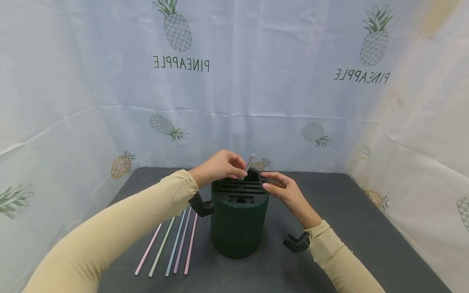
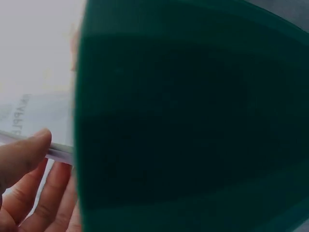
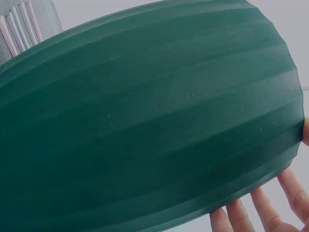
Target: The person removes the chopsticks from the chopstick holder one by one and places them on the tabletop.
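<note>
A dark green ribbed knife block (image 1: 238, 228) with a black slotted top (image 1: 239, 187) stands upright on the table. My left hand (image 1: 223, 165) pinches pale chopsticks (image 1: 250, 162) between thumb and fingers, slanted at the large opening at the back of the top. In the left wrist view, a whitish and a lilac edge of these chopsticks (image 2: 60, 153) show beside the thumb. My right hand (image 1: 287, 190) rests its fingertips on the right rim of the block. Seen from the right wrist, its fingers (image 3: 265, 208) lie spread along the block's edge.
Several pastel chopsticks (image 1: 178, 240), pink, green, blue and lilac, lie side by side on the dark table (image 1: 329, 228), left of the block. A white cloth (image 1: 256, 89) printed with pineapples hangs behind and at both sides. Each wrist wears a black camera mount.
</note>
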`<state>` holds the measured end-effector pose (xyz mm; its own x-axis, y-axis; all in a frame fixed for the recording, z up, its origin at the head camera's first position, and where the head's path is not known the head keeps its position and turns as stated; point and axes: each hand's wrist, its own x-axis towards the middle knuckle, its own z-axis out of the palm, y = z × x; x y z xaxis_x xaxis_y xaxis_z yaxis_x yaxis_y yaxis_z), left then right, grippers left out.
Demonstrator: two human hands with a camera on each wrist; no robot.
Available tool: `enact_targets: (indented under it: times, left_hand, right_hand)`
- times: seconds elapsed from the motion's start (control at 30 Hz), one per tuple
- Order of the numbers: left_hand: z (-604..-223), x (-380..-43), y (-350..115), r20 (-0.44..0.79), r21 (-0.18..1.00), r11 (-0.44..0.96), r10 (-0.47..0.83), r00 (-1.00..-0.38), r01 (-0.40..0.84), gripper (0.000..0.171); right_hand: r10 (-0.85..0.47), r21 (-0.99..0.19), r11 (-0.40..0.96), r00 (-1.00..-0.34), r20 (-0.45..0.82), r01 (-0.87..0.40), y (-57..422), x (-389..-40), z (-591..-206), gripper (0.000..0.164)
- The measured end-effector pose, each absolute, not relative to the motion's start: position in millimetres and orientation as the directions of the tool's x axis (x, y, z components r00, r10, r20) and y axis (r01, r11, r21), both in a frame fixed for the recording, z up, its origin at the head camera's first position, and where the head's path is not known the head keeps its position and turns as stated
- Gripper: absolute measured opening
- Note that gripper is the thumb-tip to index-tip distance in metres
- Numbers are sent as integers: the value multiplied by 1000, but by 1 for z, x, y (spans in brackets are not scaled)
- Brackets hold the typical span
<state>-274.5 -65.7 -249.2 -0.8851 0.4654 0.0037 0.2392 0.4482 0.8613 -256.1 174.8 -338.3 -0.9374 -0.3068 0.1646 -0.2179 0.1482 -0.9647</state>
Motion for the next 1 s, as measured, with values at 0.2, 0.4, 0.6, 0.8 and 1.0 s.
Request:
enact_targets:
  times: [0.2,0.4,0.6,0.8,1.0]
  left_hand:
    - [-252,-276,-68,-2,891,412,428,-904,193,22]
    - [-238,-275,-74,88,924,314,385,-919,220,25]
    - [-206,-273,-90,245,951,108,305,-920,289,26]
    - [-165,-264,-121,409,906,-193,176,-895,376,13]
    - [-143,-259,-166,501,797,-405,34,-865,447,16]
  right_hand:
    - [-305,-967,145,-939,158,-209,173,-256,-339,48]
    - [-302,-966,143,-939,167,-218,174,-257,-340,47]
    - [-299,-966,143,-940,166,-216,174,-256,-339,48]
    - [-300,-966,141,-939,169,-219,174,-258,-341,47]
    - [-297,-968,134,-940,167,-214,173,-258,-340,47]
